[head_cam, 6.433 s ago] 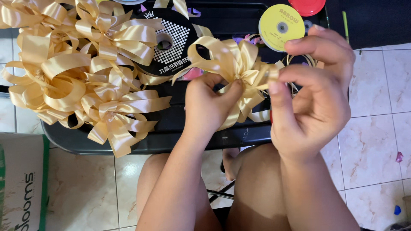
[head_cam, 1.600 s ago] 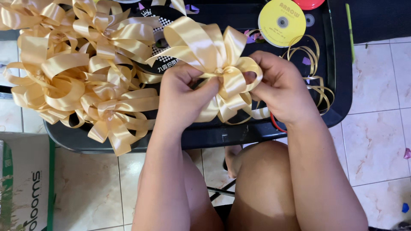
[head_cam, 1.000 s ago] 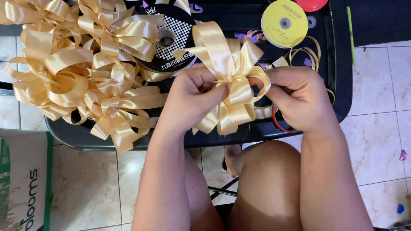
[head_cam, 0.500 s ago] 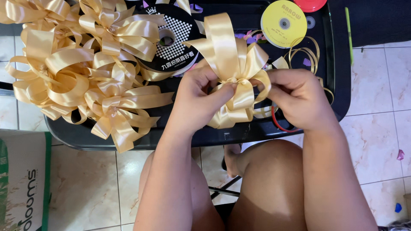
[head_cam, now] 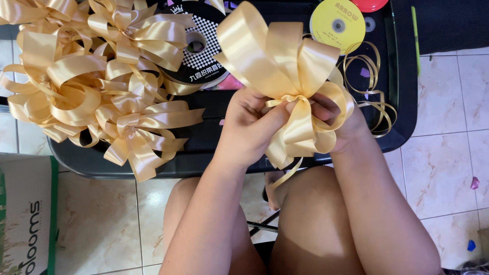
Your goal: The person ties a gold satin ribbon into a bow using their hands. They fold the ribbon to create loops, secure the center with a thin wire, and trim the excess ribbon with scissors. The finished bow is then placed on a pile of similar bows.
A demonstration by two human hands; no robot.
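A cardboard box [head_cam: 25, 214] with a green edge and dark lettering stands on the tiled floor at the lower left. On the black tray [head_cam: 402, 76] lie three ribbon spools: a checkered black-and-white spool [head_cam: 198, 46] beside the bows, a yellow spool [head_cam: 337, 23] with a round label, and a red one [head_cam: 369, 4] cut off by the top edge. A pile of finished gold bows [head_cam: 97, 86], at least four, covers the tray's left side; loose thin gold ribbon [head_cam: 369, 86] curls at the right. The left hand [head_cam: 249, 127] and right hand [head_cam: 338, 119] both pinch the knot of one gold bow [head_cam: 285, 76], fingers closed on it, above the tray's near edge. Compared with half a second ago, the bow sits higher and its loops spread wider.
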